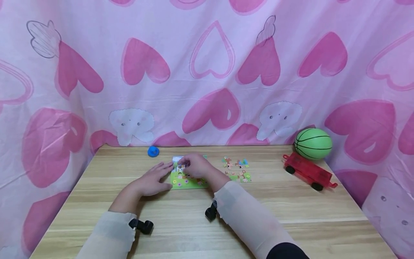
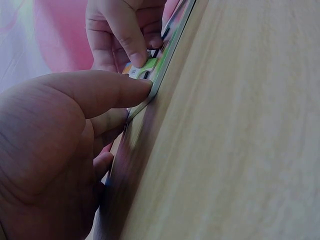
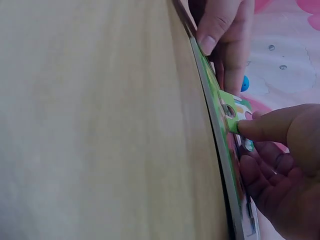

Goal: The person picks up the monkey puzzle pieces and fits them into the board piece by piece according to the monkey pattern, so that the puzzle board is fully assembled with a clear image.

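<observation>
A: Bkgd: a pink-and-white heart-print fabric curtain (image 1: 211, 111) is hanging behind a pale wood-grain table (image 1: 181, 223). Where's the work sitting?

B: A thin, flat, green-edged picture-puzzle board (image 1: 189, 184) is lying toward the table's far side.

A: Grip status?

B: R hand (image 1: 195, 166) is pinching a small, flat, green-and-white puzzle pc. (image 3: 230, 114) btwn. thumb and fingers, at the board's face. L hand (image 1: 152, 181) is grasping nothing; its extended fingers and thumb are touching the board's L edge.

A: Progress?

B: Est. partway. The board's lower L area is showing a finished-looking picture; can't tell if that's fitted pcs. or base print, as R hand is covering the middle. Held pc. isn't looking seated yet. Multicolored cartoon-printed loose pcs. (image 1: 240, 164) are lying just R of the board, presumably awaiting placement.

A: Other items?

B: A red plastic toy cart w/ black wheels (image 1: 307, 172) is standing far R.
</observation>
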A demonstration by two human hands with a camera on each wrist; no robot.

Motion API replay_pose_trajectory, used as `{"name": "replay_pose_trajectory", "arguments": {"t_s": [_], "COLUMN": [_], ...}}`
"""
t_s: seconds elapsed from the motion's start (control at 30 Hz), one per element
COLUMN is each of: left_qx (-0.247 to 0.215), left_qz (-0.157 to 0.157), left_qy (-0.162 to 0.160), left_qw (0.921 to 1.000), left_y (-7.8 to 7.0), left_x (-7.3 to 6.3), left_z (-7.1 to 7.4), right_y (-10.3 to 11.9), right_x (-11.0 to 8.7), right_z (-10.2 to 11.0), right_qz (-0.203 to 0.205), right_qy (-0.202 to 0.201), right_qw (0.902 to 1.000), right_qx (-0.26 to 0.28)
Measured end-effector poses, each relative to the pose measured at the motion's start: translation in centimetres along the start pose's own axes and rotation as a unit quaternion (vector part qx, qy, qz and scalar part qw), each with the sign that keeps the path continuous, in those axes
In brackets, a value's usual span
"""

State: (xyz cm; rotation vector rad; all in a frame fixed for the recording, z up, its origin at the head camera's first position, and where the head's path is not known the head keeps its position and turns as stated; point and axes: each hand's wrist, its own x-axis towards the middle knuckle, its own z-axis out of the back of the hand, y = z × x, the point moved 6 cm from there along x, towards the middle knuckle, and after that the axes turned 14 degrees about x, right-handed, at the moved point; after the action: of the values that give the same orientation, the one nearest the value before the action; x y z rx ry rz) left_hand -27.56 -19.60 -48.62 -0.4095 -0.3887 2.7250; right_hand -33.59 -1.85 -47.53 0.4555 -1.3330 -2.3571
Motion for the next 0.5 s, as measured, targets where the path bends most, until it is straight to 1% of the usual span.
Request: {"name": "replay_pose_trajectory", "arguments": {"t_s": [0.17, 0.4, 0.5], "left_qx": [-0.004, -0.01, -0.011], "left_qz": [0.002, 0.002, 0.002], "left_qy": [0.001, 0.001, 0.002], "left_qw": [1.0, 0.9999, 0.9999], "left_y": [0.03, -0.01, -0.02], "left_x": [-0.01, -0.07, -0.1], "left_z": [-0.01, 0.06, 0.08], "right_y": [-0.11, -0.28, -0.41], "right_x": [0.09, 0.22, 0.24], "right_z": [-0.25, -0.41, -0.49], "right_qz": [-0.019, -0.015, -0.021], "right_qy": [-0.005, 0.001, 0.003], "right_qw": [0.9996, 0.9996, 0.9995], "right_qx": [-0.019, -0.024, -0.025]}}
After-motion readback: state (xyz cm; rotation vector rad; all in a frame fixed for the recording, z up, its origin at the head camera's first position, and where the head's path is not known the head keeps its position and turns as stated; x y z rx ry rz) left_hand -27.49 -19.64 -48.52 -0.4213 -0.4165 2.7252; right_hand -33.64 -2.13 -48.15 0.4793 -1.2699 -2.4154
